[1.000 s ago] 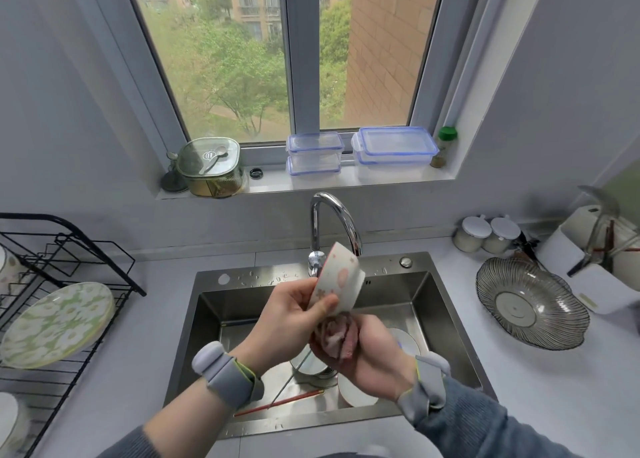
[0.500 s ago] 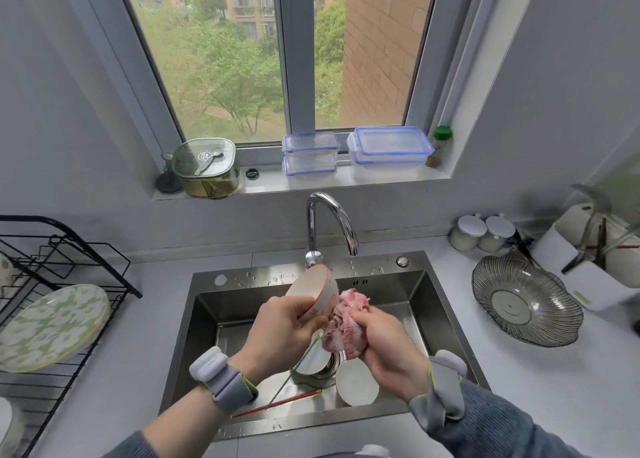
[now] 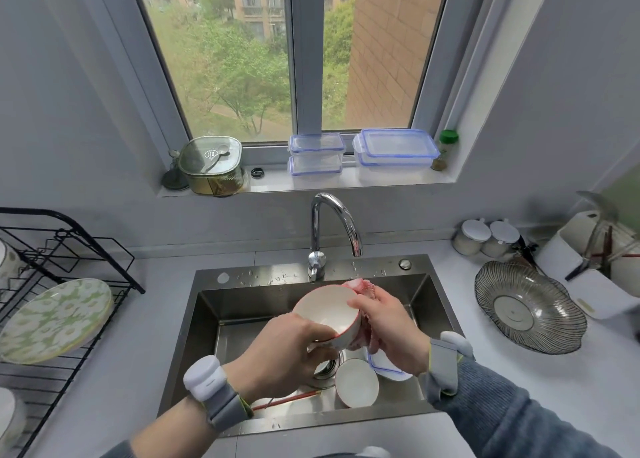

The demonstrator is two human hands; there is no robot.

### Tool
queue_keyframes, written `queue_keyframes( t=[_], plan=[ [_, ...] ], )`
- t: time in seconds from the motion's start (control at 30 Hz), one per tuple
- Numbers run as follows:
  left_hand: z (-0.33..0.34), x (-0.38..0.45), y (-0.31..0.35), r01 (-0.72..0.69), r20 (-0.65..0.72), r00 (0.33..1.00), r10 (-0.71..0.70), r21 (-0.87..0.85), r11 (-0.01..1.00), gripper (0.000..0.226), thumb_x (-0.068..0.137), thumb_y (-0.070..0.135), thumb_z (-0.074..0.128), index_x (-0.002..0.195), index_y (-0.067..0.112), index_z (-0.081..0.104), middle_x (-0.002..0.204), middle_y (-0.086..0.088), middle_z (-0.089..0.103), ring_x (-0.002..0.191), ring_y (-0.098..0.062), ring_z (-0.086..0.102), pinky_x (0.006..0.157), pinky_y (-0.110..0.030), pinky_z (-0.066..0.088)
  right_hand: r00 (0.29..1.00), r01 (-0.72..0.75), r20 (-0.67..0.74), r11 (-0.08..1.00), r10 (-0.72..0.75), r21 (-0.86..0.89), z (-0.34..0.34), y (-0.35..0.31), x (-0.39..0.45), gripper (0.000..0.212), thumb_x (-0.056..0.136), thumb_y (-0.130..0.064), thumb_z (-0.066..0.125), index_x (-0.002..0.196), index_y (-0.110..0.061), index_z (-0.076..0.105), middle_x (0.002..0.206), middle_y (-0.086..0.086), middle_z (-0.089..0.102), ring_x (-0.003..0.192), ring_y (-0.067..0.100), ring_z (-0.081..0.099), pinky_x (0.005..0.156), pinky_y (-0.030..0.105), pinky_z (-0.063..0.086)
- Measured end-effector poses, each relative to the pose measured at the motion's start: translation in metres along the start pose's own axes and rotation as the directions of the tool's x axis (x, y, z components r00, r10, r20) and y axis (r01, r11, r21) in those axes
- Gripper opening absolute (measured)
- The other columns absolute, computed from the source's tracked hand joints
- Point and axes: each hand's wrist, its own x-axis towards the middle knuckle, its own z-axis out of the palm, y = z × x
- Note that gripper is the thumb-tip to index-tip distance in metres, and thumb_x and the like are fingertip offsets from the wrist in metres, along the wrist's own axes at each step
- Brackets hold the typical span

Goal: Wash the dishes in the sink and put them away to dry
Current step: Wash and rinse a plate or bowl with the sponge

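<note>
Over the steel sink my left hand grips a white bowl with a red rim by its near edge, its inside facing me. My right hand holds a pink cloth against the bowl's right and outer side, thumb on the rim. In the basin below lie another white bowl, a blue-rimmed white plate and red chopsticks. The black drying rack at the left holds a green flowered plate.
The faucet arches over the sink's back, no water running. A ribbed glass dish, two lidded jars and a white utensil holder stand on the right counter. Plastic containers line the window sill.
The bowl has been turned from edge-on to its inside facing me. My right hand with the cloth moved from below it to its right outer side.
</note>
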Motion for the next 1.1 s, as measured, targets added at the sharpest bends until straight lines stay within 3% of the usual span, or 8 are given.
queue_keyframes(
  t=[0.17,0.27,0.4,0.47,0.6,0.67,0.93,1.1],
  plan=[
    [0.007,0.004,0.008,0.169,-0.292,0.896,-0.334,-0.472,0.865,0.070,0.080,0.061,0.072,0.142,0.035,0.053,0.137,0.029,0.049,0.131,0.001,0.046,0.111,-0.022,0.034,0.990,0.086,-0.125,0.985,-0.068,0.148,0.001,0.013,0.006,0.023,0.091,-0.012,0.061,0.110,-0.017,0.074,0.078,0.017,0.059,0.048,0.028,0.043,0.043,0.031,0.034],
    [0.013,0.009,0.006,0.451,-0.013,0.698,-0.716,-0.768,0.454,0.090,0.073,0.059,0.073,0.150,0.028,0.038,0.145,0.009,0.048,0.131,-0.012,0.050,0.112,-0.035,0.042,0.978,0.151,-0.172,0.965,-0.115,0.216,0.006,0.017,0.006,0.027,0.089,-0.007,0.062,0.111,-0.017,0.072,0.086,0.016,0.064,0.044,0.022,0.045,0.052,0.037,0.040],
    [0.024,0.010,0.007,0.544,0.394,0.609,-0.688,-0.839,0.002,0.038,0.090,0.003,0.059,0.128,0.011,0.060,0.118,-0.017,0.070,0.107,-0.038,0.069,0.091,-0.055,0.059,0.980,0.186,-0.102,0.969,-0.171,0.165,0.012,0.019,0.000,0.041,0.070,-0.012,0.062,0.109,-0.018,0.073,0.092,0.016,0.070,0.053,0.023,0.055,0.052,0.038,0.045],
    [0.025,0.007,0.003,0.545,0.352,0.625,-0.697,-0.836,0.067,0.046,0.081,-0.008,0.048,0.117,0.014,0.066,0.109,-0.018,0.070,0.099,-0.042,0.068,0.074,-0.049,0.064,0.987,0.151,-0.071,0.986,-0.146,0.076,0.011,0.020,-0.003,0.040,0.070,-0.008,0.061,0.108,-0.019,0.072,0.094,0.015,0.071,0.059,0.024,0.063,0.049,0.040,0.049],
    [0.018,-0.001,-0.008,0.572,0.066,0.791,-0.609,-0.435,0.696,0.050,0.077,0.004,0.047,0.114,0.034,0.062,0.103,0.004,0.071,0.096,-0.026,0.063,0.076,-0.033,0.054,0.982,0.173,-0.032,0.961,-0.184,-0.215,0.003,0.014,-0.003,0.036,0.075,-0.004,0.062,0.101,-0.028,0.074,0.092,0.005,0.075,0.069,0.023,0.068,0.054,0.043,0.057],
    [0.017,-0.001,-0.007,0.533,0.019,0.838,-0.546,-0.245,0.810,0.053,0.077,0.007,0.051,0.122,0.034,0.058,0.105,0.004,0.072,0.096,-0.027,0.064,0.076,-0.032,0.049,0.957,0.278,0.042,0.857,-0.289,-0.434,0.004,0.008,-0.003,0.041,0.076,-0.004,0.062,0.102,-0.033,0.073,0.096,-0.011,0.076,0.086,0.011,0.069,0.072,0.037,0.060],
    [0.025,0.002,-0.008,0.493,-0.034,0.864,-0.502,-0.144,0.858,0.043,0.077,0.011,0.051,0.115,0.029,0.059,0.105,-0.004,0.074,0.099,-0.038,0.064,0.075,-0.038,0.051,0.818,0.546,0.309,0.486,-0.485,-0.683,0.036,-0.004,-0.017,0.040,0.072,-0.024,0.062,0.108,-0.038,0.066,0.108,-0.020,0.067,0.102,0.001,0.063,0.090,0.023,0.052],
    [0.020,0.003,-0.014,0.593,0.009,0.795,-0.607,-0.224,0.773,0.026,0.083,0.006,0.051,0.095,0.026,0.062,0.094,-0.002,0.072,0.092,-0.032,0.063,0.069,-0.033,0.044,0.903,0.407,0.145,0.697,-0.405,-0.590,0.017,-0.003,0.005,0.032,0.078,-0.021,0.070,0.107,-0.036,0.071,0.098,-0.017,0.075,0.090,0.003,0.070,0.080,0.023,0.055]
  ],
)
